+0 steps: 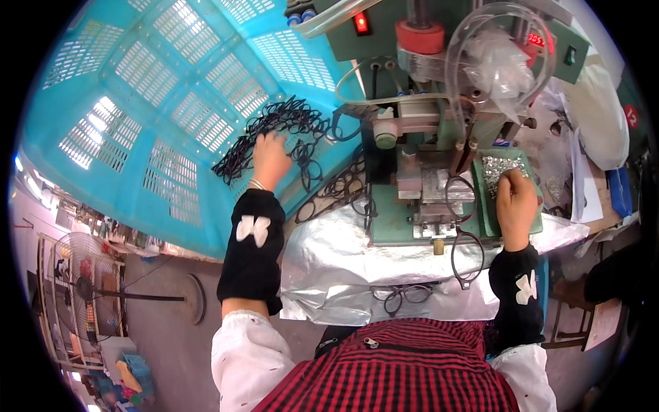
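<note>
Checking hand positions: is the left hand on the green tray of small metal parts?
No, the left hand rests on black eyeglass frames in the blue crate.

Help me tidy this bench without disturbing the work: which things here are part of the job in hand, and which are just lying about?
In use:
left hand on the pile of black spectacle frames in the blue crate
right hand at the tray of small metal parts
green press machine
black frame hanging off the machine's front

Lying about:
standing fan
clear plastic bag

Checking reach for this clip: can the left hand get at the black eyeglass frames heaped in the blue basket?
Probably yes: the left hand already lies on the heap of black eyeglass frames at the blue basket edge, nothing between.
</note>
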Available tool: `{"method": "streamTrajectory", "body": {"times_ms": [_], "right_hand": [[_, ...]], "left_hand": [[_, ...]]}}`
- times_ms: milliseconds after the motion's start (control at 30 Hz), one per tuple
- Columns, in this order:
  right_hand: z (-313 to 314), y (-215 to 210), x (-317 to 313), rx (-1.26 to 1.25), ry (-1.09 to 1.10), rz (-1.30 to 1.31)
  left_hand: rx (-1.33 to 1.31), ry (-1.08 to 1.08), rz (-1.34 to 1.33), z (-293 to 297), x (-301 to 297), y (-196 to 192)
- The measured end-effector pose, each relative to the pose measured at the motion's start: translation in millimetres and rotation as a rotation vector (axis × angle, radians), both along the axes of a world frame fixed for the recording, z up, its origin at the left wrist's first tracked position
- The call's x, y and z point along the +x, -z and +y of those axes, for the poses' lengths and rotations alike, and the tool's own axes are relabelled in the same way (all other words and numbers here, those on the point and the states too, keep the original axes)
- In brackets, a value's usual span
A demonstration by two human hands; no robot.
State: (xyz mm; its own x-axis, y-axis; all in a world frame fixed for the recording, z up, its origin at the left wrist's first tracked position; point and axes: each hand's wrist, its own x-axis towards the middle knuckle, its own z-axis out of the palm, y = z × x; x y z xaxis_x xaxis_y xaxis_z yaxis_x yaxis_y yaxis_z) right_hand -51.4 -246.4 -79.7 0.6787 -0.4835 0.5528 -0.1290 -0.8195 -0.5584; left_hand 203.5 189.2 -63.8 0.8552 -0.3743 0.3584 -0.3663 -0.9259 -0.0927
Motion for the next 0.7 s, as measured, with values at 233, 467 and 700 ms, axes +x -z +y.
{"method": "streamTrajectory", "body": {"times_ms": [233, 467, 700], "right_hand": [[-21.2, 17.4, -57.8, 0.195, -0.018, -0.135], [-7.9, -11.0, -80.6, 0.604, 0.006, 0.003], [42.5, -57.6, -8.1, 0.472, -0.467, -0.246]], "left_hand": [[0.038, 0.125, 0.078, 49.6, 0.9, 29.9], [0.195, 0.23, 0.545, 20.5, -106.7, -62.2], [-1.097, 0.154, 0.885, -65.0, -148.2, -28.4]]}}
